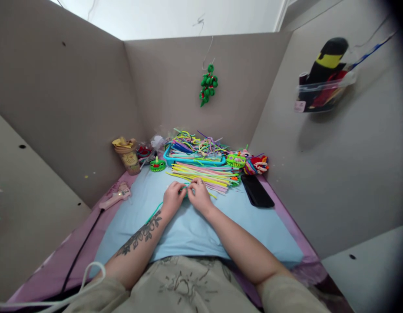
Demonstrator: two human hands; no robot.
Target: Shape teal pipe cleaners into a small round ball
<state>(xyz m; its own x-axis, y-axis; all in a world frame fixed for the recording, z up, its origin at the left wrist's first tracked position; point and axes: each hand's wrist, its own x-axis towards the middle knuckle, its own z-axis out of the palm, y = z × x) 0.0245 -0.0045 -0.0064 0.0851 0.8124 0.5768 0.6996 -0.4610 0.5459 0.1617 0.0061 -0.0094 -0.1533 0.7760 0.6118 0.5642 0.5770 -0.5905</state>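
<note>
My left hand (pixel 173 198) and my right hand (pixel 199 196) meet over the middle of the light blue cloth. Both have their fingers pinched together on a teal-green pipe cleaner (pixel 154 213). One tail of it runs out from under my left hand toward the tattooed forearm. A small teal part (pixel 186 191) shows between the fingertips, though its shape is mostly hidden. Just beyond my hands lies a row of yellow, pink and pale pipe cleaners (pixel 204 174).
Behind stands a blue tray (pixel 201 163) heaped with colored pipe cleaners. A pink glue gun (pixel 116 196) and a cup (pixel 128 157) are at left, a black phone (pixel 256 191) at right. Green and multicolored figures sit around the tray. Grey panels (pixel 201 52) enclose the table.
</note>
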